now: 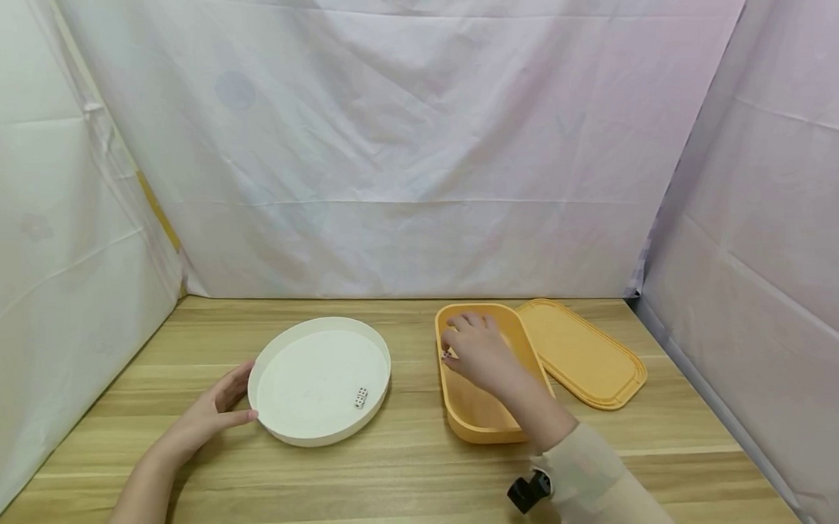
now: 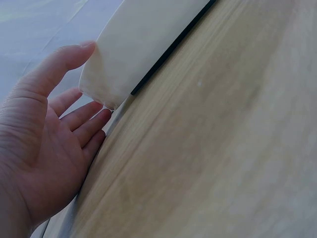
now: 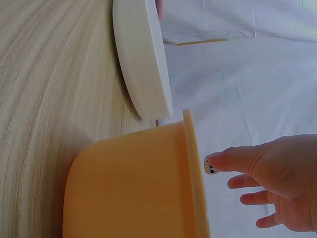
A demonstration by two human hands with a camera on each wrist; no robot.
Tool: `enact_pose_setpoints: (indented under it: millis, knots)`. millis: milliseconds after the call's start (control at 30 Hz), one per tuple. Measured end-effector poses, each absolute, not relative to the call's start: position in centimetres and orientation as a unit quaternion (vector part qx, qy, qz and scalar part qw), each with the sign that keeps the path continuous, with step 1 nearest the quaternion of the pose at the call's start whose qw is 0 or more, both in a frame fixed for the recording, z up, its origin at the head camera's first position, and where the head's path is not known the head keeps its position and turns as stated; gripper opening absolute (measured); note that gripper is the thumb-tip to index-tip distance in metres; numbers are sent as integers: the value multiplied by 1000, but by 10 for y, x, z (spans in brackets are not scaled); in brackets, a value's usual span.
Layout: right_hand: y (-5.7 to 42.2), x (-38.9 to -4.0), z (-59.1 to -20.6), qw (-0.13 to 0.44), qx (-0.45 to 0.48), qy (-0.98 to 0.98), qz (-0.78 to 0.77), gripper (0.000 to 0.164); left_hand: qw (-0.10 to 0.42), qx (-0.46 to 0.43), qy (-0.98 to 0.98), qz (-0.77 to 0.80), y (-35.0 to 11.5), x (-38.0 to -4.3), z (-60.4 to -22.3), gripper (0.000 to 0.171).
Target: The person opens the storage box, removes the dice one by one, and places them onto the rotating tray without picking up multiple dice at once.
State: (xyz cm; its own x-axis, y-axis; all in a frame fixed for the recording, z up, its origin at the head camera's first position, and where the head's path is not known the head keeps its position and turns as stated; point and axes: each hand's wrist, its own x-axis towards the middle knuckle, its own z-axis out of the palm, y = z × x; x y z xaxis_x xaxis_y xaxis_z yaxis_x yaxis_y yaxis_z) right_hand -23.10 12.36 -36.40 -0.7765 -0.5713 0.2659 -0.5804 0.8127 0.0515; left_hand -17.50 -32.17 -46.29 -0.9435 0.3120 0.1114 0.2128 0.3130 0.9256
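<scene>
My right hand is over the orange box, pinching a white dotted die between thumb and index finger. The other fingers are spread, and the die shows just above the box's rim in the right wrist view. At the left, a round white tray lies on the table with a pair of dice side by side near its right edge. My left hand rests against the tray's outer left side, thumb and relaxed fingers at the wall.
The orange lid lies flat right of the box, one end close against it. All this stands on a wooden table with pale cloth hanging behind and at both sides.
</scene>
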Motion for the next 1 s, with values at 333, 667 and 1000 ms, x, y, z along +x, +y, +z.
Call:
enact_pose_setpoints:
  millis: [333,667,1000]
  knots:
    - [105,-226,-356,125,311,-942,12,12,42,159,812,560,-322,-175,-463,82]
    - [85,-226,-356,114,325,-939,12,12,39,163,812,558,-321,-174,-462,82]
    - [65,-224,-360,102,334,-937,-5,10,38,161,814,557,-321,-174,-461,82]
